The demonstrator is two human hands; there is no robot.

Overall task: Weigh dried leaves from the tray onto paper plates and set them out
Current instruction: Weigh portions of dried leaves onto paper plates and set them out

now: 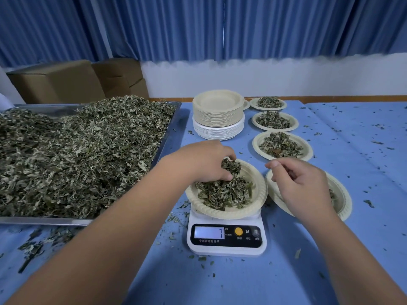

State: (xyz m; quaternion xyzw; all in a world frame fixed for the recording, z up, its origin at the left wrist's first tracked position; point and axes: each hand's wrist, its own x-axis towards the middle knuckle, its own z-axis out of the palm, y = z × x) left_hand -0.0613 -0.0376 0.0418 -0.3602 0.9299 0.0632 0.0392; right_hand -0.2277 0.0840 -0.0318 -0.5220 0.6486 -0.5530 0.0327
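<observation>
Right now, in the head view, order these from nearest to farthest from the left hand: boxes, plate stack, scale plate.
1. Scale plate: under the left hand, which grips leaves.
2. Plate stack: just behind.
3. Boxes: far back, left.

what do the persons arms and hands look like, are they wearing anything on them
Nothing is worn. The left hand and right hand have no gloves, and no ring, watch or bracelet shows. The left forearm and right forearm have no sleeve anywhere up to the frame edge. The few nails that show on the fingers look short and plain.
</observation>
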